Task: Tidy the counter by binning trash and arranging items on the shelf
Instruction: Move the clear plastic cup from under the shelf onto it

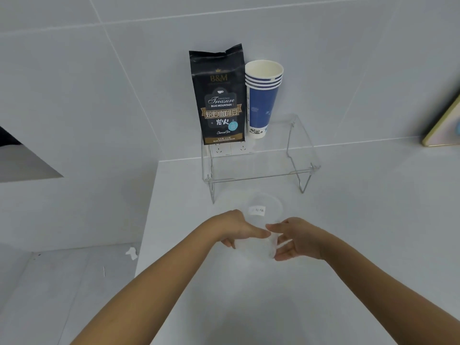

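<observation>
A clear plastic container [263, 212] with a small white label lies on the white counter [373, 220] just in front of the shelf. My left hand [236, 230] grips its near left side and my right hand [296, 240] grips its near right side; my fingertips almost meet over it. The clear acrylic shelf [263, 168] on wire legs stands against the wall. On top of it stand a black coffee bean bag [219, 100] at the left and a stack of blue paper cups [261, 98] right beside it.
The counter's left edge drops to a lower floor area with a crumpled white scrap [132, 252] on it. Wall sockets [230, 148] show behind the shelf. A framed board [445, 125] leans at the far right.
</observation>
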